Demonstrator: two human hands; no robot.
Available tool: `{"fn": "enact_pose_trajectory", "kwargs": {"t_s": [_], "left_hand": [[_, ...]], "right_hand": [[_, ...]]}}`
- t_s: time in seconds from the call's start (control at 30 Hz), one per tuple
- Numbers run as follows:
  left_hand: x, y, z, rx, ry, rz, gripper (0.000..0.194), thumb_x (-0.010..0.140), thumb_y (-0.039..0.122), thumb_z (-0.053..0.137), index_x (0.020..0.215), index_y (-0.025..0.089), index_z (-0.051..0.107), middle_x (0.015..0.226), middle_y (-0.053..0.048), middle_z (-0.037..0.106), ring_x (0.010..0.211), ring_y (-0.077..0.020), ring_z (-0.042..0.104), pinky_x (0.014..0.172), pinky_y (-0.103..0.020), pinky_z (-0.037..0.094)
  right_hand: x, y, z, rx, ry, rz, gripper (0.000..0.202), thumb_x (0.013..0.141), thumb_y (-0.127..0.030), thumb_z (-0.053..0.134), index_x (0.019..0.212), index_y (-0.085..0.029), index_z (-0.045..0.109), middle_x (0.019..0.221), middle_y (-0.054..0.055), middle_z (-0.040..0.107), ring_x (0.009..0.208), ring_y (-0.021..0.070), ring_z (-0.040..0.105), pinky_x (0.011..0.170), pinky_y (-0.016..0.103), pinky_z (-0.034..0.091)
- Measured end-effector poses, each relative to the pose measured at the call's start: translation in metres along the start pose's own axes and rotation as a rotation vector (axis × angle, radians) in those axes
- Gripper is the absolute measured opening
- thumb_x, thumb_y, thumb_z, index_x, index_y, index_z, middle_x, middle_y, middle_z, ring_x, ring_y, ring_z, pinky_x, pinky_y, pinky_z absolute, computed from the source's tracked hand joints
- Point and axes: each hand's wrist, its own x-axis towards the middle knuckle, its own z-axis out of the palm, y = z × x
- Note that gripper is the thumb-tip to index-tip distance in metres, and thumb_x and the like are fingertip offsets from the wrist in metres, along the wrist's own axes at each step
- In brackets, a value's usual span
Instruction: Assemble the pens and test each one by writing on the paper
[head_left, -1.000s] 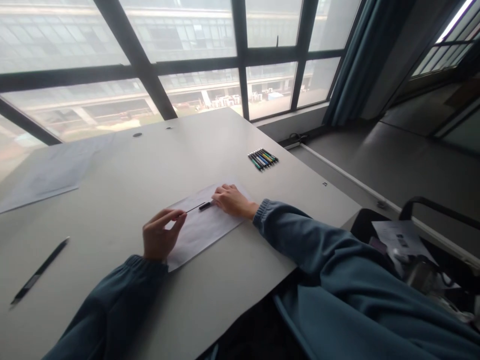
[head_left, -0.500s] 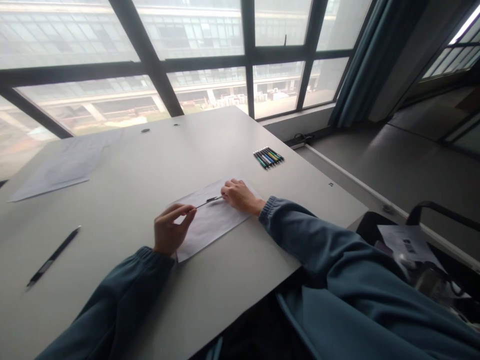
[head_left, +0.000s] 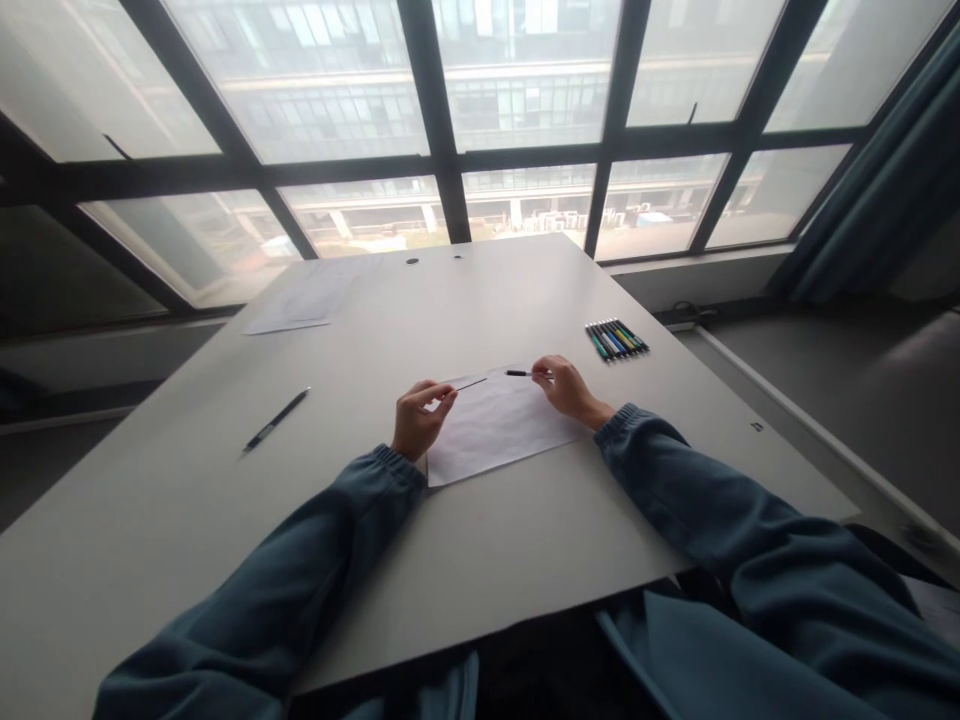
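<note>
My left hand (head_left: 422,417) pinches a thin dark pen refill (head_left: 472,384) between thumb and fingers, its free end pointing right. In my right hand (head_left: 562,387) is a pen barrel (head_left: 517,373), its black end sticking out to the left. A short gap separates the refill from the barrel. Both hands are over a white sheet of paper (head_left: 495,430) on the table. How much of the barrel lies inside my right fingers is hidden.
A row of several pens (head_left: 616,340) lies on the white table (head_left: 480,560) to the right. One dark pen (head_left: 276,420) lies alone on the left. Farther back is more paper (head_left: 300,300), with windows (head_left: 525,110) behind the table.
Refill and barrel were in line and seemed to meet; now a gap shows between them. The view has swung left, so the table appears farther right.
</note>
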Motion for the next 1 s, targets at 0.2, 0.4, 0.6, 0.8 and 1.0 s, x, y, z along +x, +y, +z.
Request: {"fn": "enact_pose_trajectory", "kwargs": {"t_s": [0.2, 0.4, 0.6, 0.8, 1.0], "left_hand": [[-0.001, 0.000, 0.001, 0.005, -0.026, 0.005, 0.015, 0.087, 0.031, 0.065, 0.082, 0.019, 0.073, 0.080, -0.004, 0.068, 0.075, -0.0166, 0.061, 0.070, -0.029, 0.051], [-0.001, 0.000, 0.001, 0.037, -0.055, 0.051, 0.013, 0.087, 0.029, 0.064, 0.083, 0.021, 0.073, 0.081, -0.004, 0.069, 0.077, -0.0177, 0.061, 0.076, -0.031, 0.050], [-0.003, 0.004, 0.007, 0.085, -0.122, 0.128, 0.012, 0.089, 0.029, 0.064, 0.084, 0.023, 0.073, 0.083, -0.004, 0.069, 0.079, -0.0185, 0.060, 0.077, -0.032, 0.049], [-0.004, 0.006, 0.012, 0.066, -0.151, 0.180, 0.013, 0.090, 0.029, 0.063, 0.086, 0.022, 0.073, 0.082, -0.004, 0.069, 0.079, -0.0180, 0.061, 0.078, -0.033, 0.049], [-0.004, 0.003, 0.014, -0.005, -0.152, 0.181, 0.015, 0.091, 0.032, 0.064, 0.089, 0.021, 0.074, 0.082, -0.005, 0.069, 0.078, -0.0172, 0.062, 0.073, -0.030, 0.051]], "right_hand": [[-0.002, -0.008, 0.005, 0.050, -0.022, -0.051, 0.005, 0.089, -0.016, 0.061, 0.089, -0.019, 0.066, 0.086, 0.006, 0.068, 0.085, 0.0204, 0.060, 0.080, 0.033, 0.046], [-0.001, -0.012, 0.002, 0.005, -0.051, -0.073, 0.007, 0.090, -0.015, 0.060, 0.089, -0.019, 0.066, 0.088, 0.006, 0.068, 0.087, 0.0212, 0.058, 0.082, 0.034, 0.043], [-0.003, -0.030, 0.000, -0.100, -0.137, -0.188, 0.009, 0.093, -0.018, 0.058, 0.093, -0.020, 0.067, 0.093, 0.006, 0.068, 0.094, 0.0223, 0.055, 0.088, 0.036, 0.038], [-0.008, -0.044, 0.005, -0.131, -0.165, -0.264, 0.011, 0.095, -0.019, 0.055, 0.093, -0.020, 0.066, 0.093, 0.007, 0.067, 0.093, 0.0217, 0.053, 0.087, 0.035, 0.036], [-0.009, -0.043, 0.006, -0.137, -0.142, -0.296, 0.010, 0.096, -0.019, 0.055, 0.092, -0.020, 0.064, 0.091, 0.006, 0.066, 0.091, 0.0214, 0.053, 0.085, 0.034, 0.036]]}}
